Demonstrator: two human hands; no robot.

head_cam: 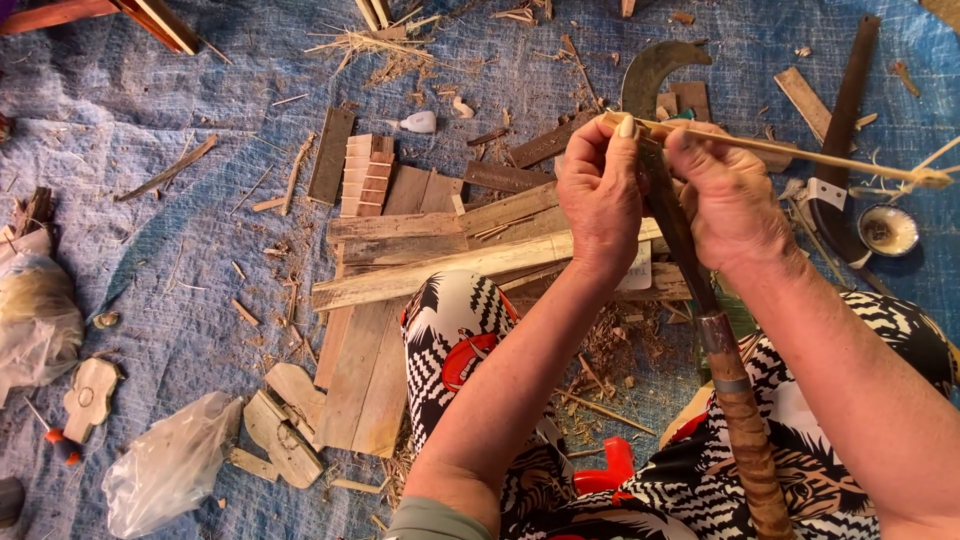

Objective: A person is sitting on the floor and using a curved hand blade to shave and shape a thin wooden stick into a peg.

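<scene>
My left hand (598, 195) pinches the near end of a thin bamboo strip (800, 152) that runs off to the right. My right hand (728, 200) grips the same strip just right of it, pressed against the dark blade of a long knife (672, 215). The knife's wrapped handle (745, 440) slants down over my patterned lap. The blade passes between both hands and ends in a curved tip (655, 70).
Flat wooden planks (400, 300) and scraps lie on a blue tarp (150, 130). A second dark knife (840, 130) and a small round dish (888, 230) sit at the right. Plastic bags (165, 465), cut wooden shapes (90, 395) and a small white bottle (418, 122) lie at the left and centre.
</scene>
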